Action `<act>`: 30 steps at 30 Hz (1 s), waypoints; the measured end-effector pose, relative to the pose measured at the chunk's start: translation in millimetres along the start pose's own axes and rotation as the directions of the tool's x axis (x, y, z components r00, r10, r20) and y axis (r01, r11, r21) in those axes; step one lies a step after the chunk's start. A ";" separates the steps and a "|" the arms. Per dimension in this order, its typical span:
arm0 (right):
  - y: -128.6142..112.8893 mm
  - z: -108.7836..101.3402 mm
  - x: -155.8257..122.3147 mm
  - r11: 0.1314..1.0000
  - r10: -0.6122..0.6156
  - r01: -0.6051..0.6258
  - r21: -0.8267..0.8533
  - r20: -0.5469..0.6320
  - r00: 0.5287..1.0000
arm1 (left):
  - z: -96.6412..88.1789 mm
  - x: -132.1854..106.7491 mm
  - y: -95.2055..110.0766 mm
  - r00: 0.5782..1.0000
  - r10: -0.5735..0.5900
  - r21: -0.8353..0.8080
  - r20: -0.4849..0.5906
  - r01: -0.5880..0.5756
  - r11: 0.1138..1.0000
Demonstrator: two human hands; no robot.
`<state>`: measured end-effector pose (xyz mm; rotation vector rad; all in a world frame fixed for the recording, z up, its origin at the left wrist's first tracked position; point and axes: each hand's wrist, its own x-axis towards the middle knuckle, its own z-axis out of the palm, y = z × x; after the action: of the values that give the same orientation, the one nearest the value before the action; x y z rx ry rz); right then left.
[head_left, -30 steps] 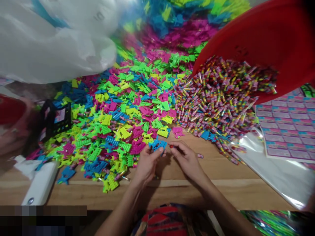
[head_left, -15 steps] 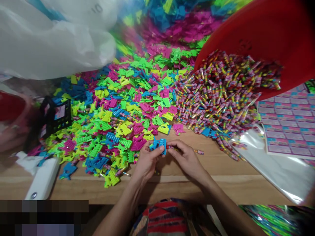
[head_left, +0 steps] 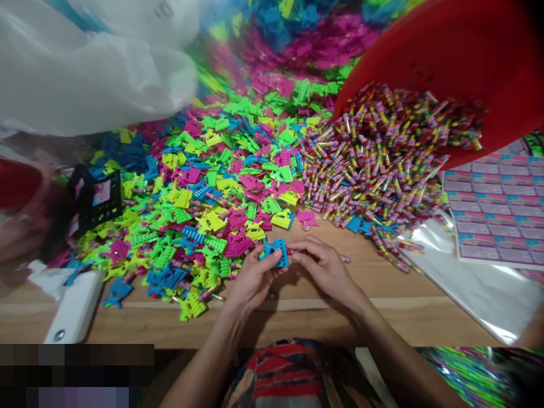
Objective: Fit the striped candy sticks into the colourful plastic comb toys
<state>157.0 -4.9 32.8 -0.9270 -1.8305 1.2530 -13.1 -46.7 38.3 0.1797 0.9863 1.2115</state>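
My left hand (head_left: 254,279) is shut on a blue plastic comb-like piece (head_left: 276,252), with the thumb pressed on its face. My right hand (head_left: 324,268) is close beside it, its fingertips pinching a striped candy tube (head_left: 291,251) against the blue piece's edge. Most of that tube is hidden by my fingers. A small pink candy (head_left: 345,259) lies on the wood just beyond my right hand. Neon green, yellow, pink and blue plastic pieces (head_left: 191,209) are heaped left of my hands, and a large pile of candy tubes (head_left: 374,170) spills from a tilted red basin (head_left: 433,73).
A white plastic bag (head_left: 85,68) fills the top left, beside a black crate (head_left: 94,199). Printed sticker sheets (head_left: 495,209) lie on a clear plastic film (head_left: 450,266) at right. A white device (head_left: 76,306) sits on the wooden table (head_left: 340,317). Another person's hand (head_left: 23,221) is blurred at far left.
My hands have drawn closer together around the blue piece, and the candy tube is now pressed against it. The whole view has tilted slightly.
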 end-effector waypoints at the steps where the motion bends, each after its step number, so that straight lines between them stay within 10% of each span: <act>1: -0.4 -0.8 0.1 1.000 0.003 -0.003 0.005 0.009 1.000 | 0.3 -0.2 0.2 1.000 -0.003 0.000 0.009 0.003 1.000; 17: 1.9 -17.3 -4.4 0.890 0.245 -0.317 0.326 0.245 0.938 | -1.7 -2.2 -0.8 0.989 -0.082 0.092 0.121 0.071 0.993; 30: 3.7 -8.8 -5.8 0.906 0.292 -0.346 0.244 0.233 0.928 | -8.1 -2.9 -13.8 0.982 0.187 0.419 0.021 -0.178 0.890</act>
<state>168.0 -5.1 30.7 -1.0008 -1.6223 1.8123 -9.3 -57.5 26.9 0.6141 1.2629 1.1573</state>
